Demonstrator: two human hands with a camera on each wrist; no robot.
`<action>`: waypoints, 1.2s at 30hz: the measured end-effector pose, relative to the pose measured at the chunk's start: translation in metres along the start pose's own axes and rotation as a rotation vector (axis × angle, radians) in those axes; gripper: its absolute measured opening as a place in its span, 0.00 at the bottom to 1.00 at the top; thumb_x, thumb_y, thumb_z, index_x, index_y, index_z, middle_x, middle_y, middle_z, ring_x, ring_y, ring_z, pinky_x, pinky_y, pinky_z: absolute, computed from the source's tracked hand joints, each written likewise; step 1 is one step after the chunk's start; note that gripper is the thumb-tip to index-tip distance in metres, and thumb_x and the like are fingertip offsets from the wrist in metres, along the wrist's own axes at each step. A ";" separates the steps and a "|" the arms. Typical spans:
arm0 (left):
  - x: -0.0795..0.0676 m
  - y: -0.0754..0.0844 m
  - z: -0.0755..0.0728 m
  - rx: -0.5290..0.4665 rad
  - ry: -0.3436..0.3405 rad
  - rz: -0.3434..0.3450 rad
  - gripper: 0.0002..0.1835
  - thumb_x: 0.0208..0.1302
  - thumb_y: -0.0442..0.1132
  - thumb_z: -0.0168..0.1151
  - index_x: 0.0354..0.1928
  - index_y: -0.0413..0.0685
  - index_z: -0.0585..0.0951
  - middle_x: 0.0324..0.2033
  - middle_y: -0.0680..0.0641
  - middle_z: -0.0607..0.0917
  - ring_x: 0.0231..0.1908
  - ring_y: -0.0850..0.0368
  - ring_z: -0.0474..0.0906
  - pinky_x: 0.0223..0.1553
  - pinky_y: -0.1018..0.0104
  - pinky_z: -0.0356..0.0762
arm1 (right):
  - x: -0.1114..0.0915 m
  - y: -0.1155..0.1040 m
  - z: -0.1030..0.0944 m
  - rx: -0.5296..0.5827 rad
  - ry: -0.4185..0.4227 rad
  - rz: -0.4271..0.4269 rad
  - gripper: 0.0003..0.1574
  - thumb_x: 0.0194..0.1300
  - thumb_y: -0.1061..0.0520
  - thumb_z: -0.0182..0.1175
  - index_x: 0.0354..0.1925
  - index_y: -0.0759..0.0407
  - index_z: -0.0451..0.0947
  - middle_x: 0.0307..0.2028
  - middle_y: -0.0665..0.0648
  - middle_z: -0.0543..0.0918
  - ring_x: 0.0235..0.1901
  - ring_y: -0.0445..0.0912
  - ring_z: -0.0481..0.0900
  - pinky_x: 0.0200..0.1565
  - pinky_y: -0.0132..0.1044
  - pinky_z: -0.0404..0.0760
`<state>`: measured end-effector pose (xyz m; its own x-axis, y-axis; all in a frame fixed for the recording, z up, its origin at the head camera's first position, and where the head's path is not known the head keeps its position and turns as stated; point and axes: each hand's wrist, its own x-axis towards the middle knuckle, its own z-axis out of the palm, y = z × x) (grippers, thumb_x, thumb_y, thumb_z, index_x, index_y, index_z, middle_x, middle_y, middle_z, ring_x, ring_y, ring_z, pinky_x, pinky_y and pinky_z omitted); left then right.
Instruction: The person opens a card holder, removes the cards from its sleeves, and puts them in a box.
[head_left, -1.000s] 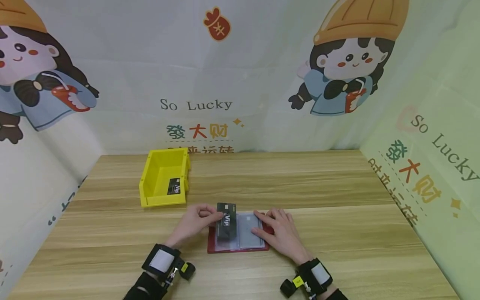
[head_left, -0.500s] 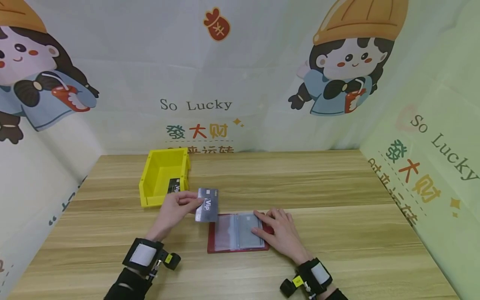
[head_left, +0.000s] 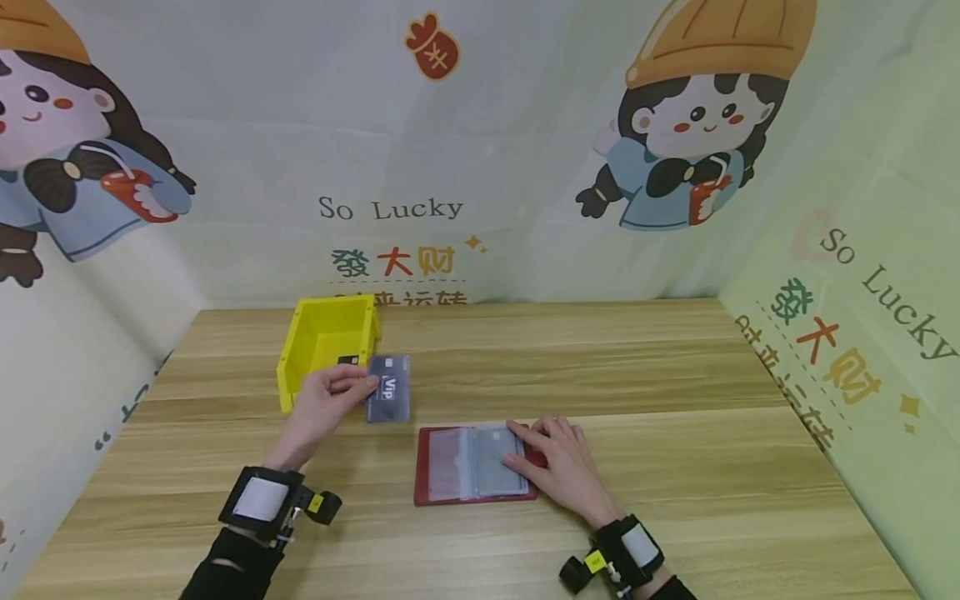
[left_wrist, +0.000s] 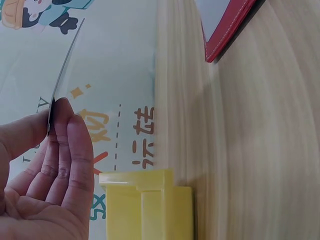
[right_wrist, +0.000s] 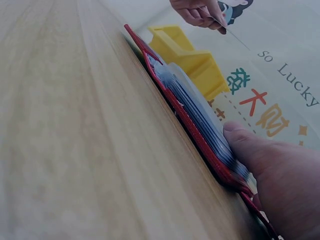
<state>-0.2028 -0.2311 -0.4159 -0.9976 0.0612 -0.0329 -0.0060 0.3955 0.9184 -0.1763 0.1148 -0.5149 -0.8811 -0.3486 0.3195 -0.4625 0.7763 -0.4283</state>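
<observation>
A dark card printed "Vip" (head_left: pixel 387 388) is pinched between the thumb and fingers of my left hand (head_left: pixel 321 408), raised beside the yellow bin's front right corner. Seen from the left wrist, the card (left_wrist: pixel 65 70) is edge-on. In front of me on the table lies a red card holder (head_left: pixel 423 467), open to its clear plastic sleeves. My right hand (head_left: pixel 568 467) rests on its right side, thumb and forefinger touching the right-hand sleeve page. From the right wrist, the stacked sleeves (right_wrist: pixel 192 112) show under the thumb.
A yellow bin (head_left: pixel 285 379) stands at the back left of the wooden table (head_left: pixel 637 358). Another black card (head_left: pixel 348 360) lies inside it, mostly hidden by my left hand. A printed cloth (head_left: pixel 525 167) hangs behind the table and along both sides.
My left hand has lifted the card off the holder's left page and carried it left and away from me toward the bin. My right hand has stayed on the holder.
</observation>
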 end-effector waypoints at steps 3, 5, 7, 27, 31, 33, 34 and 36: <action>0.002 0.003 -0.005 0.003 0.008 -0.002 0.22 0.73 0.43 0.60 0.61 0.34 0.77 0.49 0.39 0.87 0.38 0.69 0.80 0.44 0.74 0.82 | 0.001 0.000 -0.001 0.007 -0.012 0.009 0.32 0.64 0.38 0.66 0.62 0.46 0.80 0.36 0.47 0.73 0.38 0.42 0.66 0.44 0.37 0.59; 0.002 0.004 -0.008 0.008 0.013 0.001 0.23 0.74 0.43 0.59 0.62 0.33 0.76 0.51 0.36 0.87 0.38 0.71 0.80 0.44 0.74 0.82 | 0.001 0.000 -0.001 0.008 -0.016 0.012 0.32 0.64 0.38 0.65 0.63 0.46 0.80 0.37 0.47 0.73 0.38 0.42 0.66 0.45 0.37 0.58; 0.003 0.005 -0.011 0.007 0.014 0.005 0.23 0.74 0.42 0.58 0.63 0.32 0.75 0.53 0.33 0.85 0.37 0.72 0.81 0.44 0.73 0.83 | 0.001 0.000 -0.001 0.003 -0.004 0.003 0.32 0.63 0.38 0.66 0.62 0.46 0.80 0.36 0.46 0.73 0.38 0.42 0.65 0.44 0.36 0.58; 0.019 0.009 -0.039 0.022 0.110 -0.094 0.29 0.77 0.46 0.53 0.70 0.33 0.68 0.60 0.29 0.78 0.34 0.73 0.79 0.40 0.73 0.84 | 0.001 0.000 -0.001 -0.009 -0.008 0.004 0.31 0.64 0.39 0.66 0.62 0.46 0.80 0.35 0.46 0.72 0.37 0.40 0.63 0.44 0.36 0.57; 0.022 0.008 -0.040 0.056 0.162 -0.117 0.28 0.77 0.46 0.51 0.71 0.34 0.67 0.60 0.28 0.77 0.33 0.69 0.78 0.35 0.73 0.84 | 0.001 0.000 -0.001 -0.014 -0.005 0.000 0.31 0.64 0.39 0.65 0.62 0.46 0.80 0.35 0.46 0.71 0.37 0.40 0.63 0.43 0.36 0.57; 0.024 0.008 -0.039 0.080 0.188 -0.127 0.28 0.78 0.45 0.51 0.71 0.34 0.68 0.58 0.29 0.77 0.33 0.66 0.77 0.33 0.74 0.83 | 0.000 0.001 0.000 -0.016 -0.003 -0.003 0.31 0.64 0.38 0.65 0.62 0.46 0.80 0.35 0.46 0.72 0.37 0.40 0.63 0.43 0.36 0.57; 0.026 0.007 -0.039 0.092 0.200 -0.132 0.27 0.78 0.44 0.51 0.70 0.34 0.68 0.57 0.30 0.77 0.34 0.64 0.77 0.32 0.74 0.83 | 0.000 0.001 0.000 -0.017 0.000 -0.004 0.31 0.64 0.38 0.66 0.62 0.46 0.80 0.35 0.46 0.72 0.37 0.40 0.63 0.43 0.36 0.57; 0.029 0.007 -0.039 0.110 0.217 -0.141 0.26 0.78 0.42 0.51 0.70 0.33 0.68 0.56 0.32 0.77 0.35 0.61 0.77 0.32 0.73 0.83 | 0.000 0.001 0.001 -0.015 0.008 -0.007 0.31 0.64 0.38 0.65 0.62 0.46 0.80 0.35 0.46 0.72 0.37 0.40 0.63 0.44 0.36 0.57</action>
<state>-0.2342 -0.2623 -0.3953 -0.9790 -0.1943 -0.0617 -0.1504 0.4842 0.8619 -0.1771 0.1152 -0.5159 -0.8772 -0.3495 0.3290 -0.4666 0.7820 -0.4133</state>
